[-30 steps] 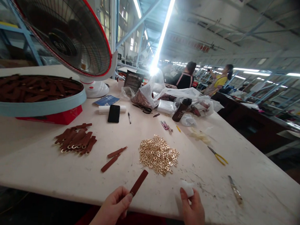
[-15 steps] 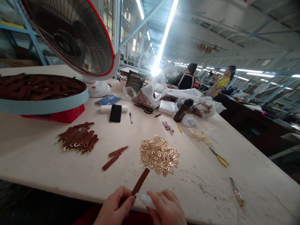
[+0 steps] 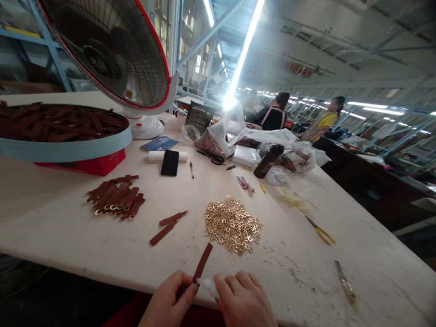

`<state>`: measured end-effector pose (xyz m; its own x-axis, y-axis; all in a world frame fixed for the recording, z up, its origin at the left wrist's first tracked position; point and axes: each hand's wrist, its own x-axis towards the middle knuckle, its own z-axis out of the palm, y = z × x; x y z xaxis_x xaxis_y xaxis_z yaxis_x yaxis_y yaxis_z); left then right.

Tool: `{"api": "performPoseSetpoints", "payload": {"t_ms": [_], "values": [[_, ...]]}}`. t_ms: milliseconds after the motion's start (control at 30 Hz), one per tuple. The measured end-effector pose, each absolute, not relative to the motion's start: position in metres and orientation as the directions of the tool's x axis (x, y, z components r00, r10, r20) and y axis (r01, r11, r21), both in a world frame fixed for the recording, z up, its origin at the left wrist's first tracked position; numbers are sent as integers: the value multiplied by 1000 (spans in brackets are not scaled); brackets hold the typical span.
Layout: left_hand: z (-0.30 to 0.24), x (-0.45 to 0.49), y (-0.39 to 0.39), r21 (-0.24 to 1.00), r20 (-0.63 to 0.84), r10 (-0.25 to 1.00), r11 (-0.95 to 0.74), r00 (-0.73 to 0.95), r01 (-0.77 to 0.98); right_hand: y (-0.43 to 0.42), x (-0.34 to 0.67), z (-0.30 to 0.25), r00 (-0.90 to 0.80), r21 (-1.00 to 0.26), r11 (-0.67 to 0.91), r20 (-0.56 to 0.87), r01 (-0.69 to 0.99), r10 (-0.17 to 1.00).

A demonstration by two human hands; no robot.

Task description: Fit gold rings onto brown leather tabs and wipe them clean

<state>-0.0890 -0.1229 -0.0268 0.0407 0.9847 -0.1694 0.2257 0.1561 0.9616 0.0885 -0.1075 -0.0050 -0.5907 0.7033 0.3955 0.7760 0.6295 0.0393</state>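
held strap (image 3: 202, 263): before ring pile (image 3: 233, 224) | strap pile (image 3: 116, 197): left of it | pliers (image 3: 320, 231): right of it | phone (image 3: 170, 163): on roll (image 3: 156, 156)

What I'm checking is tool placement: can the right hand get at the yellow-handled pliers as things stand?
Probably yes: nothing bulky stands between the right hand and the yellow-handled pliers, though it likely must put down its white bottle first.
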Motion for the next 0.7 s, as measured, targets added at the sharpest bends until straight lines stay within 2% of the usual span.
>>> {"api": "performPoseSetpoints", "payload": {"t_ms": [67, 133, 233, 300, 367, 433, 533, 600, 700], "values": [[-28, -89, -122, 967, -224, 973, 214, 60, 136, -110, 90, -9, -541, -81, 608, 374, 790, 753], [-27, -89, -122, 959, -285, 955, 283, 84, 30, -114, 91, -15, -461, -304, 543, 302, 783, 834], [-21, -89, -124, 920, -365, 926, 375, 100, -115, -120, 92, -24, -264, -665, 334, 207, 668, 942], [-17, -89, -126, 889, -396, 911, 411, 112, -202, -122, 96, -28, -75, -805, 193, 183, 561, 980], [-13, -89, -127, 861, -408, 905, 426, 124, -279, -120, 107, -35, 88, -862, 75, 138, 502, 987], [-12, -89, -128, 835, -415, 901, 432, 124, -341, -115, 126, -46, 241, -864, -47, 86, 501, 967], [-12, -87, -128, 812, -417, 901, 429, 121, -395, -106, 163, -71, 473, -841, -223, 43, 492, 880], [-11, -86, -128, 802, -414, 903, 422, 114, -423, -102, 182, -90, 527, -850, -262, 21, 457, 850], [-8, -83, -128, 799, -406, 908, 409, 108, -441, -99, 192, -107, 524, -883, -233, 17, 408, 852]]}}
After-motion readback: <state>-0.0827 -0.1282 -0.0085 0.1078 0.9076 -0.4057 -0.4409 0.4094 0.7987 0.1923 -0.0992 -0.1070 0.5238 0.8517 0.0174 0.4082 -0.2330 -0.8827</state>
